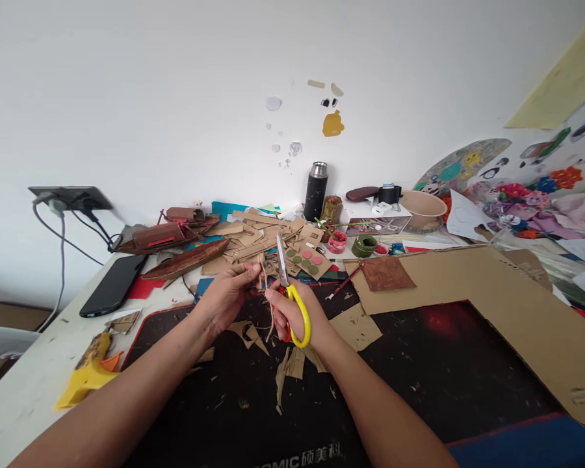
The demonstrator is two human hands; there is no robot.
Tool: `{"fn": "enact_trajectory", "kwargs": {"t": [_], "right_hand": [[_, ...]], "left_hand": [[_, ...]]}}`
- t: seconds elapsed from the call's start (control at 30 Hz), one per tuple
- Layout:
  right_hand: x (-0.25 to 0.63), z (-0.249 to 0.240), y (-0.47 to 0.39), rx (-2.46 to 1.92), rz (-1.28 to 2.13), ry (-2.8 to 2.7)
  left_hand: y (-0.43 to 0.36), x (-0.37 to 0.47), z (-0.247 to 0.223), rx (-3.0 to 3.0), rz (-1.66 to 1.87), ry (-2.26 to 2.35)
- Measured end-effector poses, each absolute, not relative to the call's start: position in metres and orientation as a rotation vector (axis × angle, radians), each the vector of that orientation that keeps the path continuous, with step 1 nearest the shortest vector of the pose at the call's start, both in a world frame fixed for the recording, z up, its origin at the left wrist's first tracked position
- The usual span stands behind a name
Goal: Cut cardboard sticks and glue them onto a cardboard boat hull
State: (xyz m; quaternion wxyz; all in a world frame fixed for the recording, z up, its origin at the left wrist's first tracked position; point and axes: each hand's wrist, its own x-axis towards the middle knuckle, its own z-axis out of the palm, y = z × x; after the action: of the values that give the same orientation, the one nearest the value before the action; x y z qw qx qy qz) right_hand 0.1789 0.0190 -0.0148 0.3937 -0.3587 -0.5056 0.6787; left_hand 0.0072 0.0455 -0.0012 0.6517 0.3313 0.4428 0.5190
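A person's two bare hands meet over a dark mat [199, 416] on a white, cluttered worktop [26, 403]. The left hand [227, 292] pinches a thin, twisted brown strip [262, 273] between thumb and fingers, and the strip's lower end dangles between the hands. The right hand [297, 309] is curled around scissors [299, 318] with yellow and red handles, the metal blades pointing up toward the wall, just beside the strip.

Below the hands, torn cardboard scraps [295, 364] and small crumbs lie on the mat. Beyond them is a loose heap of cardboard pieces [256, 244], with a black flask [316, 195] standing behind it. To the left are brown model boats [188, 259], a black phone [113, 286] and — nearer the person — a yellow glue gun [88, 377].

To the right, a large angled cardboard sheet [433, 276] reaches across the mat, a brown-painted square [387, 274] lying on it and a slim brush [346, 281] at its left edge. Behind the sheet sit a pink paint pot [337, 243], a green paint jar [364, 246] and a wide beige bowl [423, 208].
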Motion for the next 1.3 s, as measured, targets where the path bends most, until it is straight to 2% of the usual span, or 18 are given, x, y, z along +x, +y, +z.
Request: {"fn": "enact_trajectory", "kwargs": {"t": [0.93, 1.3], "right_hand": [[0.1799, -0.0135, 0.0173, -0.912, 1.737, -1.298], [0.1792, -0.0147, 0.0185, -0.962, 1.753, -1.29]], "left_hand": [[0.0431, 0.0119, 0.0002, 0.764, 1.195, 0.996], [0.0429, 0.0124, -0.0001, 0.838, 1.328, 1.009]]}}
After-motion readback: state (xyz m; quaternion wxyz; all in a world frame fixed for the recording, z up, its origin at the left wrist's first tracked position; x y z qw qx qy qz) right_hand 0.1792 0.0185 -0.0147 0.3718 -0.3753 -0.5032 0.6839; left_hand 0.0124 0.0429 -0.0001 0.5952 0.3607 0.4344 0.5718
